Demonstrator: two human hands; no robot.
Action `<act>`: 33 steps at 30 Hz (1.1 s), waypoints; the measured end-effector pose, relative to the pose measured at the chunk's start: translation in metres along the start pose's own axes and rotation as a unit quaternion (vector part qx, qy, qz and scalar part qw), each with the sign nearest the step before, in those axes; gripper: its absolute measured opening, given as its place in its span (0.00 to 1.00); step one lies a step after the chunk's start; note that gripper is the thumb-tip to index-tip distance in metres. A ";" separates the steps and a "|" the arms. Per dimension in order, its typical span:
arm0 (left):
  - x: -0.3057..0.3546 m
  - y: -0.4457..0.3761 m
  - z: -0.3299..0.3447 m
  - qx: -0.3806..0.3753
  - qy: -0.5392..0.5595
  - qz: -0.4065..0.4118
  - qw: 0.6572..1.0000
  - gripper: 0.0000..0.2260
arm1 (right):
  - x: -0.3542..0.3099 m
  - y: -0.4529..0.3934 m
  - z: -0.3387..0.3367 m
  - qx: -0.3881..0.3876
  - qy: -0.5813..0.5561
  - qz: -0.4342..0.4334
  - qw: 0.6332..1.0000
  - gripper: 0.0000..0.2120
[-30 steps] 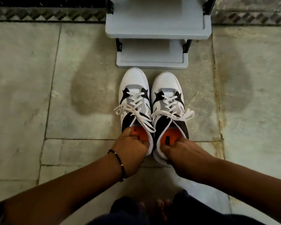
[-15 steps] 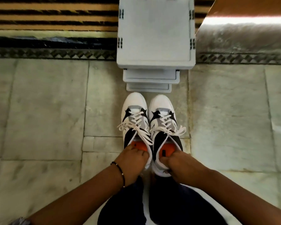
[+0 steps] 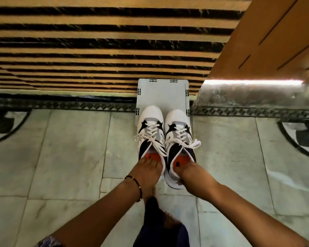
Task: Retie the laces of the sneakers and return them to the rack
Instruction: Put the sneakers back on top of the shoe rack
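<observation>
Two white, grey and black sneakers with orange insoles are held side by side above the floor, toes over the grey shoe rack [image 3: 162, 93]. My left hand [image 3: 147, 172] grips the heel of the left sneaker [image 3: 150, 129], fingers inside its opening. At the heel of the right sneaker [image 3: 178, 136], my right hand [image 3: 191, 173] holds on the same way. Both pairs of white laces are tied in bows that hang over the sides. The rack's lower shelves are hidden under the shoes.
The rack stands against a wall of tan and black horizontal slats [image 3: 96, 50]. A wooden panel [image 3: 268, 41] juts out at the right. Pale marble floor [image 3: 61, 157] with a dark patterned border lies below. My dark trousers [image 3: 161, 227] show at the bottom.
I have stood up and the view has risen. Both hands have lifted the sneakers off the floor and carried them forward, so their toes now cover the rack's top.
</observation>
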State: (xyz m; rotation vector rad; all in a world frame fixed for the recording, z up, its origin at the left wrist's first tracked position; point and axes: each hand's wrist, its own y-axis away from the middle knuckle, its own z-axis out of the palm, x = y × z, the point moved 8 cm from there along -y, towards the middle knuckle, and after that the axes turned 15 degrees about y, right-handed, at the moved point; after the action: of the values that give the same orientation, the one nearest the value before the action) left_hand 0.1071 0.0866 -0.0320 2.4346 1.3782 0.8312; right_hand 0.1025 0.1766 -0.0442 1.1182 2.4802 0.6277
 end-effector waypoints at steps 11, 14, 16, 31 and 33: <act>-0.095 -0.124 -0.029 0.051 -0.055 -0.016 0.997 0.18 | 0.091 -0.132 -0.020 0.056 -0.016 0.072 0.996 0.17; -0.122 -0.143 -0.028 0.031 -0.020 -0.041 0.998 0.18 | 0.105 -0.157 -0.023 0.087 -0.035 0.079 0.992 0.15; -0.137 -0.153 -0.027 -0.001 0.009 -0.054 0.999 0.19 | 0.116 -0.171 -0.024 0.095 -0.038 0.093 0.990 0.16; -0.147 -0.176 -0.015 0.019 0.081 -0.096 0.992 0.22 | 0.128 -0.183 -0.019 0.055 -0.030 0.145 0.987 0.14; -0.147 -0.178 -0.015 0.026 0.081 -0.106 0.991 0.21 | 0.126 -0.179 -0.023 0.084 -0.035 0.155 0.984 0.15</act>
State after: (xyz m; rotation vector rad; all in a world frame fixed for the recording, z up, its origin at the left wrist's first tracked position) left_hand -0.0872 0.0567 -0.1533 2.2475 1.7008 0.9680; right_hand -0.0974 0.1617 -0.1352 1.5829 2.3538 0.4563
